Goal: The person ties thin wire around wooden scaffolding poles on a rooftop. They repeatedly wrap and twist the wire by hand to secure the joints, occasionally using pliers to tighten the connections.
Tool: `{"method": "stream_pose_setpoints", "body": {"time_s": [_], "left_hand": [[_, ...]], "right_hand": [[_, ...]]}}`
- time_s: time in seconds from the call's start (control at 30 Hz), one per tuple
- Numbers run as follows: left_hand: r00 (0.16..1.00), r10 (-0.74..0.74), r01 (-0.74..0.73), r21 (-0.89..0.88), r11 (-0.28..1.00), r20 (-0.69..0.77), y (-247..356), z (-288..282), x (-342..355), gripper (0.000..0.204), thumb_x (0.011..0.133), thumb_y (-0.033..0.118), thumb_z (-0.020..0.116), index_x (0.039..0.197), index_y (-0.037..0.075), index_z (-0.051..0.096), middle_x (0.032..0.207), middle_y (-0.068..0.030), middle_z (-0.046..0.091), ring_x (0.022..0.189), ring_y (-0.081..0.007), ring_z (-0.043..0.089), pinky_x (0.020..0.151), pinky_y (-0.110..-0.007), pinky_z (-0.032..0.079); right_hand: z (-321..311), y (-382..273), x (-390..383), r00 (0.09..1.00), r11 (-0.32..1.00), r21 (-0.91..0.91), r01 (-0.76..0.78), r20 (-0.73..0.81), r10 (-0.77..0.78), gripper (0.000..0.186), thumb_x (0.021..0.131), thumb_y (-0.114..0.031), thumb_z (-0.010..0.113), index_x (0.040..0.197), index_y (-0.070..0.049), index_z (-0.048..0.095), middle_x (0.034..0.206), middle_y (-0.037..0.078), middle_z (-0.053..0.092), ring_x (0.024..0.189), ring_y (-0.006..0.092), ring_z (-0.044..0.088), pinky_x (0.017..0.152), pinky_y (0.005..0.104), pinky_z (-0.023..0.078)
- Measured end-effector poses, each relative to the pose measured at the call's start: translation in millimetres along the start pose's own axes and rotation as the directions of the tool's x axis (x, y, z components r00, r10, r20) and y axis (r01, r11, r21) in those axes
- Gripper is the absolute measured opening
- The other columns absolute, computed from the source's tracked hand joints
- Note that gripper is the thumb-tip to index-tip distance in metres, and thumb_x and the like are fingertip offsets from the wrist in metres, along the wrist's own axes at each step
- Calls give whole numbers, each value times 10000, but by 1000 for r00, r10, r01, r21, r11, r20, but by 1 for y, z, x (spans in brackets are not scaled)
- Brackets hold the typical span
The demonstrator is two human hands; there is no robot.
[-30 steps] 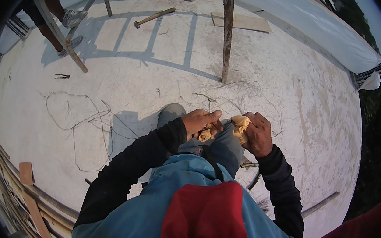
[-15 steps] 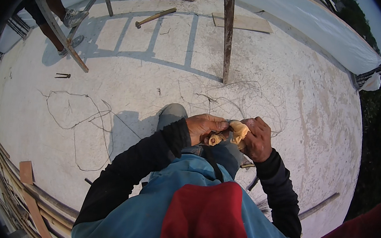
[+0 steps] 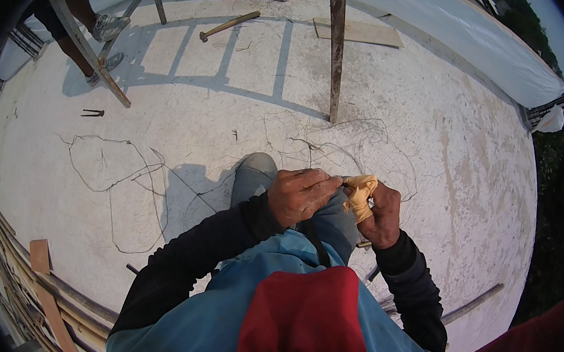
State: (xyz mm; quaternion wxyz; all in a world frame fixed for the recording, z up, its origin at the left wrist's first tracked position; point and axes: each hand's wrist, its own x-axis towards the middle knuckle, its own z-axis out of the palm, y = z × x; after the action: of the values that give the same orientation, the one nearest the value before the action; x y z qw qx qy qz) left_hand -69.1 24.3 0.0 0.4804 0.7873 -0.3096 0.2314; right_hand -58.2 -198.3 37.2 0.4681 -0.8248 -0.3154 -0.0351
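Note:
A crumpled, pale yellow piece of soft material (image 3: 361,193) is held up over my thighs; its exact kind is unclear. My right hand (image 3: 383,219) is closed round it, with part of it draped over the fingers. On its left side, my left hand (image 3: 300,195) is closed in a pinch, its fingertips meeting the edge of the yellow piece at a small dark spot. What lies inside that pinch is hidden. Thin dark wire (image 3: 127,142) is looped on the pale floor to the left, and more tangled wire spreads beyond my hands.
A long-handled hammer (image 3: 229,26) and pincers (image 3: 93,113) lie on the floor. A rusty post (image 3: 334,50) stands ahead, with a flat board (image 3: 368,34) behind it. At the far left, a person's shoe (image 3: 109,28) shows beside a wooden frame (image 3: 80,38). Poles (image 3: 83,299) lie lower left.
My left hand has turned, its back now upward, and a rolled yellowish end near it is hidden. The yellow material in my right hand has shifted slightly right and hangs more loosely.

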Motion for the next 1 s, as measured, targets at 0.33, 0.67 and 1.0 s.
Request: {"method": "stream_pose_setpoints", "body": {"time_s": [0.33,0.67,1.0], "left_hand": [[487,-380,767,-593,-245,787,-28,-18,0,381,1042,311,608,1169,-45,663,948,-63,683,764,-127,631,648,-256,531],[547,-330,736,-630,-248,769,-26,-16,2,360,987,273,700,1169,-36,667,958,-46,667,844,-101,627,734,-222,527],[679,-520,727,-572,379,518,-12,-14,5,276,888,122,804,1103,-18,701,975,-46,713,814,-71,639,692,-218,515]], "right_hand": [[-9,14,12,958,955,-86,285,74,-279,381,719,-39,758,1088,-41,665,890,99,657,737,296,658,617,364,513],[-18,19,16,930,931,-78,356,132,-344,427,692,-132,794,1086,-25,668,889,117,625,713,310,615,607,393,484],[-12,7,16,973,981,-80,178,163,-163,338,757,-73,763,1075,-31,655,882,132,674,709,331,678,591,386,526]]}}
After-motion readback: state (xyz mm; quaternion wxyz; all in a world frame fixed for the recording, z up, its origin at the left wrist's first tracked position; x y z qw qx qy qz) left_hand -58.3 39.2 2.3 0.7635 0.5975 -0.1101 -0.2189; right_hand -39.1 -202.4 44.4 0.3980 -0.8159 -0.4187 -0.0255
